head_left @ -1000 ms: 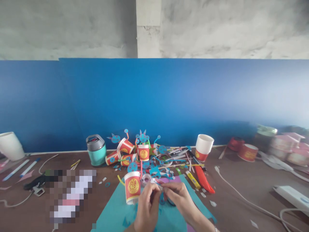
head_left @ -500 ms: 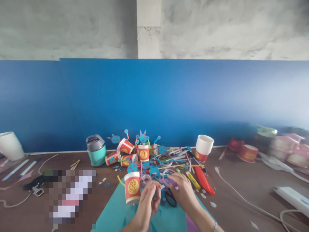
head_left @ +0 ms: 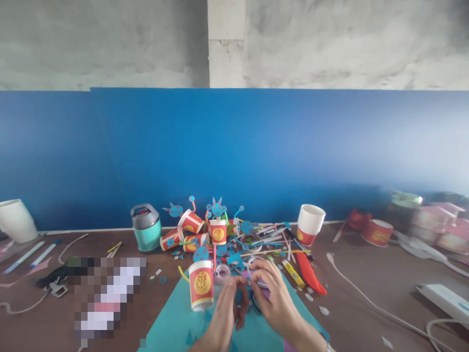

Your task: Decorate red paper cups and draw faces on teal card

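Observation:
My left hand (head_left: 229, 305) is closed above the teal paper (head_left: 168, 320), its thumb and forefinger meeting a small piece I cannot make out. Touching or nearly touching it, my right hand (head_left: 271, 296) is closed too, fingertips pinched at the same spot. Just left of my hands, a red and white paper cup (head_left: 201, 288) stands with a blue paper face (head_left: 201, 253) and straw arms. A tape roll (head_left: 222, 273) lies behind my left hand. Dark scissor handles (head_left: 256, 302) are partly hidden by my right hand.
Decorated cups (head_left: 190, 222) and loose straws crowd the table's back middle. A teal jar (head_left: 147, 232) stands left of them. Right of my hands lie a yellow glue stick (head_left: 293, 274) and a red object (head_left: 310, 274); stacked cups (head_left: 310, 225) stand behind.
My right hand has turned and moved slightly left, its fingertips now meeting those of my left hand. The purple thing seen under its fingers is now mostly covered.

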Tool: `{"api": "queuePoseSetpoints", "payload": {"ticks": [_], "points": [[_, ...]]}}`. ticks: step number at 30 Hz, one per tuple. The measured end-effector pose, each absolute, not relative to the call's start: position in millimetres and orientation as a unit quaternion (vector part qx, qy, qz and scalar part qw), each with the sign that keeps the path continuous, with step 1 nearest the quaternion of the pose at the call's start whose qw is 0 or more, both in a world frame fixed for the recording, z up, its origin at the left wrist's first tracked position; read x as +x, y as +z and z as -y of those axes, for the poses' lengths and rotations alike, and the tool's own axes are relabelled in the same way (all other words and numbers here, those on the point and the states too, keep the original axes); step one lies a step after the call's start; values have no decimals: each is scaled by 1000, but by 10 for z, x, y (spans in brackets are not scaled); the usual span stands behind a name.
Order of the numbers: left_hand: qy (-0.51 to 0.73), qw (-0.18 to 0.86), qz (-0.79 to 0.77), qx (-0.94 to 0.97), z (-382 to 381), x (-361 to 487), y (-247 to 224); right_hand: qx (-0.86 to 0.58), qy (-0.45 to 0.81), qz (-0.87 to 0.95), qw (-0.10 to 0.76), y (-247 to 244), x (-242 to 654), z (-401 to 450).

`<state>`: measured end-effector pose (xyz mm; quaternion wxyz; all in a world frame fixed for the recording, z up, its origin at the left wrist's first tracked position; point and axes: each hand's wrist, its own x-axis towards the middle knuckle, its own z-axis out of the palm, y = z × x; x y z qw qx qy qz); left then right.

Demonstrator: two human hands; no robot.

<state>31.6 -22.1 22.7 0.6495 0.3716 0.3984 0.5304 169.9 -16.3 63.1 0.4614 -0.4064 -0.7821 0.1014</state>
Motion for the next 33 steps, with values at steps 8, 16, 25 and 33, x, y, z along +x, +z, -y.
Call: {"api": "queuePoseSetpoints", "payload": {"ticks": [8, 16, 25, 33], "points": [[529, 720, -341, 292, 161, 338, 233, -407, 111, 808, 410, 738, 1596, 304], [544, 716, -313, 308, 138, 335, 45, -434, 174, 804, 368, 626, 1552, 246], [529, 704, -318, 350, 179, 321, 89, -430, 136, 806, 384, 582, 1535, 236], [514, 713, -330, 344, 71, 345, -99, -480, 74, 802, 347, 603, 1501, 271]]}}
